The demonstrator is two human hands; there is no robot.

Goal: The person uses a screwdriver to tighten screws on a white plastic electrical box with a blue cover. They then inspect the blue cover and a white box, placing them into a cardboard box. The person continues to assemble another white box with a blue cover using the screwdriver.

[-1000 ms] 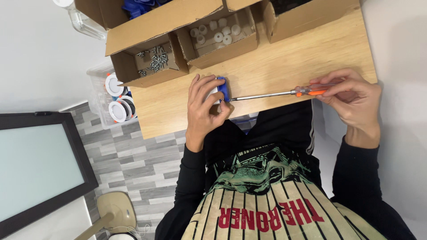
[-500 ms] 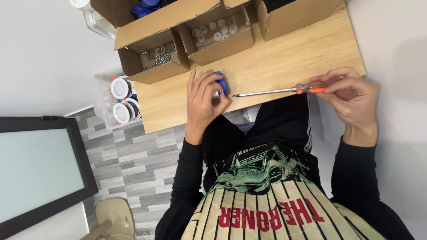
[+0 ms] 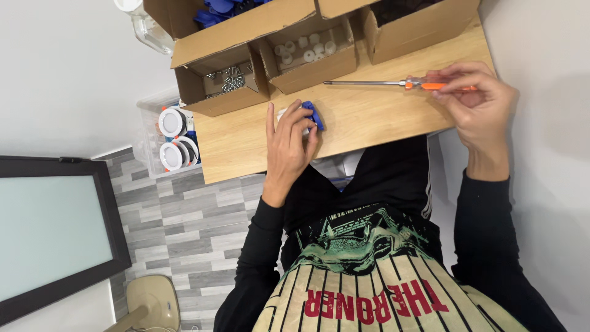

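Left hand [image 3: 289, 144] cupped on a small blue-and-white part [image 3: 310, 115] on the wooden desk [image 3: 369, 117]. Right hand [image 3: 476, 101] pinches an orange-handled screwdriver [image 3: 393, 83], shaft pointing at open cardboard boxes: one of screws [image 3: 224, 83], one of white caps [image 3: 307, 49], behind the part.

A: How is the scene lit?

B: Bright, even indoor light with no visible source. The wooden table [image 3: 369, 117] is evenly lit, and shadows are soft and faint.

A: Any glare or blur?

B: The framed glass panel [image 3: 52, 237] carries a pale, washed sheen. Focus is sharp at centre. The clear container [image 3: 147, 24] at the top edge looks slightly soft.
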